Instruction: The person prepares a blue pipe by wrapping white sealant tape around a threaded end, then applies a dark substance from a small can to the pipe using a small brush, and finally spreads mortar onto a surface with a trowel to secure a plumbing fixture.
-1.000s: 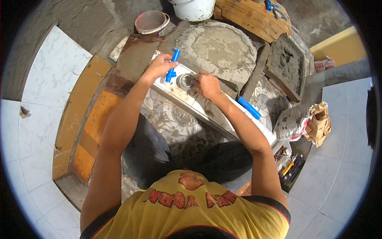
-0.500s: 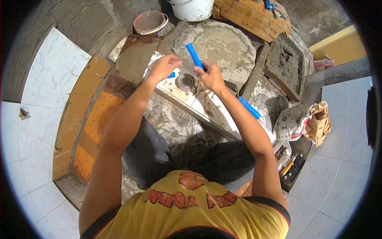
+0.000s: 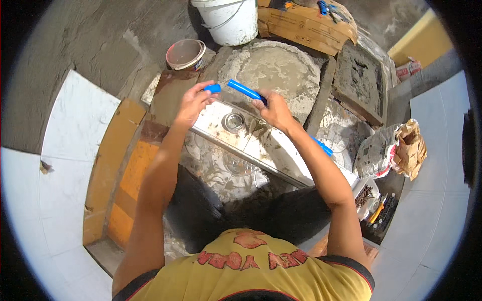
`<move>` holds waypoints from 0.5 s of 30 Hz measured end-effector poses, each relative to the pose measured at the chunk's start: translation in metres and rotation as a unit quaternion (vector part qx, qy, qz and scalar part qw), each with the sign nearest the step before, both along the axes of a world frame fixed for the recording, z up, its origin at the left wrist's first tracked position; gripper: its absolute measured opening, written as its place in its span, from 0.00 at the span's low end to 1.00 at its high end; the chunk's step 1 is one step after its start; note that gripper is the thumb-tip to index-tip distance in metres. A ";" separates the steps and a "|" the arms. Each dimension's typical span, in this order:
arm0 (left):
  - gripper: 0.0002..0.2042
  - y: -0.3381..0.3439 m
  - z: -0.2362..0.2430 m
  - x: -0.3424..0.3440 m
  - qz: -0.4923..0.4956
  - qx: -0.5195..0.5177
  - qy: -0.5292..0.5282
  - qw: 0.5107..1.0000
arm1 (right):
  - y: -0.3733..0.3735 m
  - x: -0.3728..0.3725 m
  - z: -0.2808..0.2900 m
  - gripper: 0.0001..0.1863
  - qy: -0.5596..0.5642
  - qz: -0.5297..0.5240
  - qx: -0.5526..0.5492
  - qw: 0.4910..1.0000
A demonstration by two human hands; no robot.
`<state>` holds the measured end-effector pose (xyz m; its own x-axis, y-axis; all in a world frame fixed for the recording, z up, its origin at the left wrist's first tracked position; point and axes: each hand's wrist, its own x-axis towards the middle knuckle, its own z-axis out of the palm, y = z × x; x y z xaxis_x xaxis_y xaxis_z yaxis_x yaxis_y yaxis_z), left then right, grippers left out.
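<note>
In my left hand [image 3: 189, 106], a short blue pipe piece [image 3: 213, 89] sits pinched between thumb and fingers. My right hand [image 3: 275, 111] is closed around a longer blue pipe [image 3: 243, 89], which slants up and left toward the short piece. A small gap separates the two blue parts. Below and between my hands, a round metal tin [image 3: 233, 122] stands on a narrow, dirt-stained white slab [image 3: 210, 119]. Another blue pipe [image 3: 323, 146] lies beyond my right forearm, which partly covers it.
Wet cement [image 3: 281, 70] fills a round patch ahead, near a white bucket [image 3: 228, 22] and a smaller tub [image 3: 186, 54]. Cardboard [image 3: 306, 27] lies behind. At right are a mortar-caked tray [image 3: 359, 83], a torn paper bag [image 3: 409, 148] and a tool box [image 3: 379, 213].
The short blue piece has gone from the slab into my left hand. The pipe in my right hand has tipped from steep to flatter, its free end swinging left.
</note>
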<state>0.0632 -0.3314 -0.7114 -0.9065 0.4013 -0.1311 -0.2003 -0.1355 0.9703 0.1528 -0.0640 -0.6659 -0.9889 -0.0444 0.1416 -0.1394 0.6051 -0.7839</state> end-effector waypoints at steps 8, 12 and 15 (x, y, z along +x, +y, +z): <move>0.20 -0.002 0.013 0.003 -0.034 0.134 0.026 0.990 | -0.004 0.005 0.010 0.14 0.026 0.030 0.008 0.999; 0.20 0.008 0.014 0.005 -0.030 0.162 0.009 0.986 | -0.006 0.003 0.010 0.13 0.011 0.038 0.017 0.999; 0.19 0.007 0.016 0.005 -0.028 0.161 0.003 0.987 | -0.006 0.004 0.010 0.13 0.023 0.040 0.031 0.998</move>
<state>0.0681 -0.3243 -0.6953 -0.8822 0.4706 0.0169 -0.2100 -0.4252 0.8804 0.1572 -0.0696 -0.6560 -0.9744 -0.1337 0.1806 -0.2241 0.6377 -0.7370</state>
